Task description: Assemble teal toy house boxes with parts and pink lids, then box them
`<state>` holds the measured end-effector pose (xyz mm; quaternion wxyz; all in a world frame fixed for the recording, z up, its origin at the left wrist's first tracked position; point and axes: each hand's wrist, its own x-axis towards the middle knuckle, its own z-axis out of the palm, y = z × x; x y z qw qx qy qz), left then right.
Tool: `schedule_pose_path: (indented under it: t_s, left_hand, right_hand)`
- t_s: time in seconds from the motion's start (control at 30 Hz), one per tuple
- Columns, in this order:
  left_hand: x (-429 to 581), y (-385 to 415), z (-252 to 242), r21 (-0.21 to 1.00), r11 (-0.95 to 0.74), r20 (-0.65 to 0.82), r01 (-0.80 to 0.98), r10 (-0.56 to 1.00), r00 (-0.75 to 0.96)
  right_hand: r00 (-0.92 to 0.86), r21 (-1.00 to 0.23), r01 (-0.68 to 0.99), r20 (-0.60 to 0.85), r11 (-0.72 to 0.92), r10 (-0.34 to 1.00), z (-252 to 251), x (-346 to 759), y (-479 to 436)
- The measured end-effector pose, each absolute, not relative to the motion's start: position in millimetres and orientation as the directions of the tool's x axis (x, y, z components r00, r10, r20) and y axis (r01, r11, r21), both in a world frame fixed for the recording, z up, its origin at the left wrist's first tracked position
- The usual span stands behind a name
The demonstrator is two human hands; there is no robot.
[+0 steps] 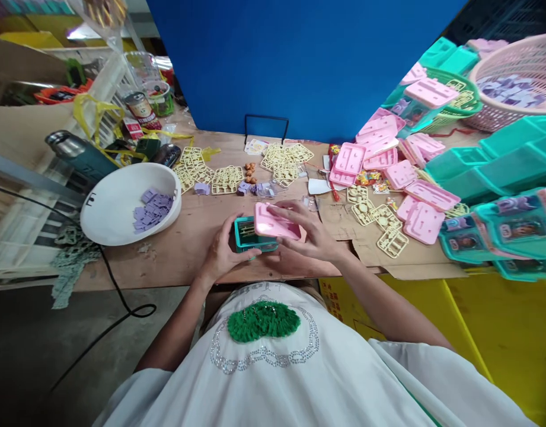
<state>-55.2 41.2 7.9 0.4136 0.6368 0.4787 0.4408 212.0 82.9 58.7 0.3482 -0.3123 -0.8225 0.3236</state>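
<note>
the round white plastic bowl point(108, 207) stands on the brown wooden table point(190, 228), a heap of small flat lilac pieces point(152, 210) inside it. to the right of the bowl, near the table's front edge, is the small rectangular teal plastic box point(243, 242). the left hand point(222, 252) is curled around the box's left side, holding it, with the thumb along the near wall. the right hand point(315, 234) holds the pink rectangular plastic lid point(275, 224), its fingers spread across the top and its thumb at the near edge. the lid sits over the right part of the box, leaving the left part uncovered, with thin yellowish pieces showing inside; whether lid and rim touch, i cannot tell.

right of the bowl and beyond the box lie flat cream plastic frames point(287, 157) and small brown pieces point(250, 173). much farther right of the bowl are loose pink plastic lids point(379, 139) and larger stacked teal plastic boxes point(495, 157). just behind the bowl leans the dark teal metal-topped flask point(79, 155).
</note>
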Motion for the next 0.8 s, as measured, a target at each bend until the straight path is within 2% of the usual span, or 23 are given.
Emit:
schedule_pose_path:
  t_s: [0.07,0.2,0.57,0.7,0.8]
  left_hand:
    - [-54.8,41.4,1.7,0.963,-0.166,0.137,0.214,0.981,0.14]
    - [-52.2,43.0,-1.0,0.979,-0.125,0.108,0.161,0.988,0.11]
    - [-49.3,45.5,2.7,0.985,-0.131,0.117,0.112,0.986,0.121]
    - [-51.0,45.7,4.2,0.989,-0.122,0.109,0.086,0.984,0.142]
    - [-48.9,46.0,5.2,0.993,-0.119,0.117,0.003,0.982,0.149]
  right_hand:
    - [-0.634,-0.699,0.271,0.387,0.662,0.669,57.1,204.5,85.0]
    - [-0.709,-0.671,0.251,0.363,0.697,0.605,52.4,192.9,91.3]
    - [-0.768,-0.659,0.267,0.295,0.703,0.568,57.7,183.5,95.6]
    - [-0.791,-0.607,0.271,0.302,0.747,0.532,56.3,182.3,96.7]
    - [-0.808,-0.579,0.274,0.294,0.768,0.511,54.5,181.5,96.8]
